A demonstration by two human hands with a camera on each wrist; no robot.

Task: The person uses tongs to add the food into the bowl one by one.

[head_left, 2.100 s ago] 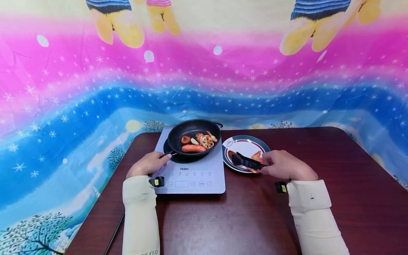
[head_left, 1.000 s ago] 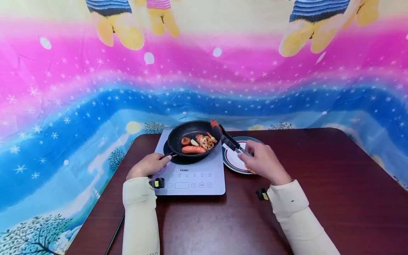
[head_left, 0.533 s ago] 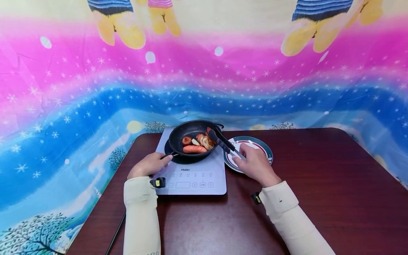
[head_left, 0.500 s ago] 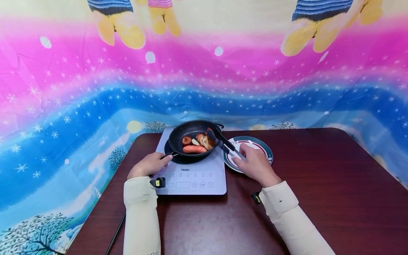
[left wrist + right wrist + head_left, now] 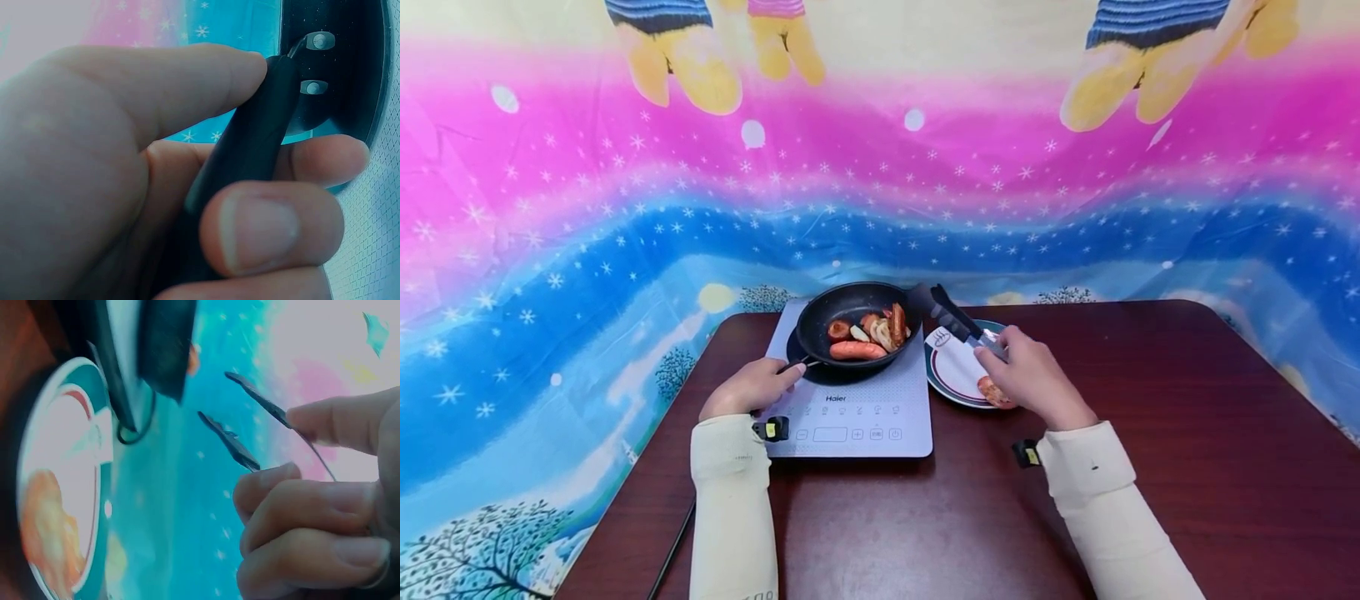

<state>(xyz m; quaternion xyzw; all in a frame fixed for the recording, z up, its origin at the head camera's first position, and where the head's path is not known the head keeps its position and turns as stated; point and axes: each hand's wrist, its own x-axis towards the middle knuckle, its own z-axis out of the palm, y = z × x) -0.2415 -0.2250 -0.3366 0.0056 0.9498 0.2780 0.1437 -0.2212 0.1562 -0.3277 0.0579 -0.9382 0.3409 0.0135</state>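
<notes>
My left hand (image 5: 748, 387) grips the black handle (image 5: 250, 137) of a frying pan (image 5: 820, 312), fingers and thumb wrapped round it in the left wrist view. In the pan lie a pink sausage (image 5: 857, 351), lotus root slices (image 5: 882, 332), a browned piece (image 5: 898, 325) along the right side and other bits. My right hand (image 5: 1033, 379) holds black-tipped tongs (image 5: 955, 318) just right of the pan's rim. Their tips stand apart with nothing between them in the right wrist view. Below that hand, an orange-red piece of food (image 5: 995, 392) lies on a green-rimmed plate (image 5: 951, 362).
The pan sits on a white Haier induction cooker (image 5: 850, 417) with touch buttons along its front. A black cord (image 5: 672, 546) runs off at the left of the brown table (image 5: 880, 525). A patterned cloth (image 5: 880, 192) hangs close behind the table.
The right hand has carried a browned piece from the plate into the pan with the tongs, released it there, then drawn the tongs back right. The left hand stays on the handle.
</notes>
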